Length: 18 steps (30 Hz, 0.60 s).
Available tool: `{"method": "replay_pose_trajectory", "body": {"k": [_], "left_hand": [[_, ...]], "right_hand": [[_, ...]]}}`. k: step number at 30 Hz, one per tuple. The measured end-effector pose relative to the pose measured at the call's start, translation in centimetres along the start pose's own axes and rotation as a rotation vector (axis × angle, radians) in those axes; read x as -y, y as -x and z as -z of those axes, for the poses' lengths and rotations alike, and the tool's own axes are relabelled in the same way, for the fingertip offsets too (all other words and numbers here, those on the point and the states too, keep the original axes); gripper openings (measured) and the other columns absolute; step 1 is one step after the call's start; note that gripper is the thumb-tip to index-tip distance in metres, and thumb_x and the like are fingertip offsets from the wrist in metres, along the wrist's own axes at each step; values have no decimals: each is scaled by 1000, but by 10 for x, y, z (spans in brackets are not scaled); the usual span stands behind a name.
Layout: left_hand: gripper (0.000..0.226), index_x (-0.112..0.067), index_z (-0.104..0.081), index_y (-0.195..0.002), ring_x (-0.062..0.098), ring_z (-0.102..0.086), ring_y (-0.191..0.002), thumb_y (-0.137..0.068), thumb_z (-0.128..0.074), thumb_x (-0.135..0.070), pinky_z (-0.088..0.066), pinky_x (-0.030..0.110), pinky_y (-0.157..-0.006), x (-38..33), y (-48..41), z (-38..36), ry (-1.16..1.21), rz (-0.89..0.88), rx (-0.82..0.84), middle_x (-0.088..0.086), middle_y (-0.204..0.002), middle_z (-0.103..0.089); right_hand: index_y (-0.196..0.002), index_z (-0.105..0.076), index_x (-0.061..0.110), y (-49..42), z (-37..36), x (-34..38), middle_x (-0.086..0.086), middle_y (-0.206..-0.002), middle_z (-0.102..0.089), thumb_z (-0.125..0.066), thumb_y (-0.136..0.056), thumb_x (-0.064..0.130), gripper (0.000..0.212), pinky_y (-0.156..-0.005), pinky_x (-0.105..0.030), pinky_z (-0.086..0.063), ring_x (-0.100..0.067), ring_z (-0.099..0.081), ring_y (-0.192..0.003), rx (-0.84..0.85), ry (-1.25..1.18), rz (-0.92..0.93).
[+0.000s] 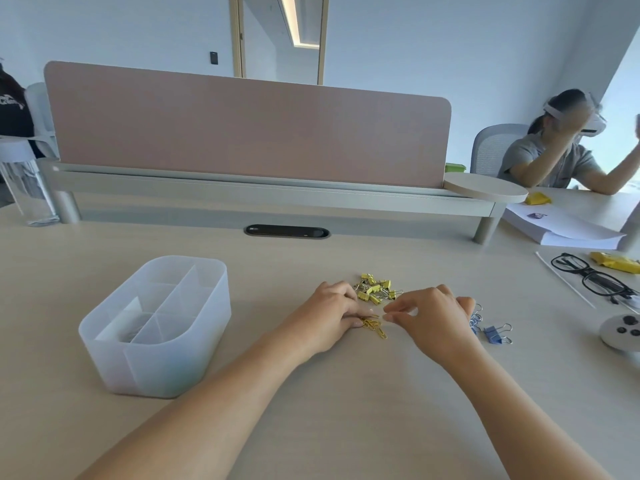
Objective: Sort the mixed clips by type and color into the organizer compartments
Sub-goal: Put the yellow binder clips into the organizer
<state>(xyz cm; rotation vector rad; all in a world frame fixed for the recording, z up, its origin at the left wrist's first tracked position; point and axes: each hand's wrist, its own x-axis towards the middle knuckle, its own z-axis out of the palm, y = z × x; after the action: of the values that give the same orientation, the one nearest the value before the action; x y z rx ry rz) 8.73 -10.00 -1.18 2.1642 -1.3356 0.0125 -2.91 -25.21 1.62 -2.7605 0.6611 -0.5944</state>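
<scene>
Head view | left hand point(332, 311) presses flat on yellow paper clips point(375, 329) | right hand point(431, 318) curled just beside, grip unclear

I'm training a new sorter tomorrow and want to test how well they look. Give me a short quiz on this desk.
1. True or false: the yellow binder clips are already in the organizer.
2. Which clips lie between the left hand and the right hand? A red binder clips; B yellow paper clips; C green pins.
3. Fill in: the blue binder clips lie to the ___ of the right hand.

Key: 1 false; 2 B; 3 right.
</scene>
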Motion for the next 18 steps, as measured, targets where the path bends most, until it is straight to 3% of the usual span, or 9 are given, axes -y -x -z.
{"method": "replay_pose_trajectory", "body": {"k": [4,8,14,18], "left_hand": [[25,-24,-73,-115,13,-44,-102,-91,-67,-25,-34,17,-85,-2,0,-1,17,-7,-67,-8,-101,-55],[20,-20,-76,-107,9,-42,-95,-89,-69,-26,-28,15,-76,-7,-1,0,-14,-5,-98,-6,-98,-59],[18,-15,-75,-104,12,-40,-92,-92,-65,-24,-38,25,-83,-8,4,2,-114,-21,-106,-3,-101,-62],[17,-17,-75,-103,8,-36,-90,-94,-63,-23,-33,19,-79,-4,14,11,-137,-10,-100,-6,-100,-61]], "right_hand": [[-70,-70,41,4,0,3,21,-75,-67,-72,-71,62,21,-71,-35,-13,-7,-39,-97,49,-2,-29],[-71,-69,39,5,-5,5,22,-75,-66,-75,-70,57,19,-73,-34,-15,-7,-38,-96,63,18,-33],[-69,-67,40,4,-3,4,20,-77,-66,-73,-77,48,13,-70,-34,-11,-6,-38,-97,96,25,-7],[-75,-67,38,5,-5,4,21,-79,-66,-73,-78,47,11,-70,-33,-13,-5,-38,-96,113,-2,32]]}}
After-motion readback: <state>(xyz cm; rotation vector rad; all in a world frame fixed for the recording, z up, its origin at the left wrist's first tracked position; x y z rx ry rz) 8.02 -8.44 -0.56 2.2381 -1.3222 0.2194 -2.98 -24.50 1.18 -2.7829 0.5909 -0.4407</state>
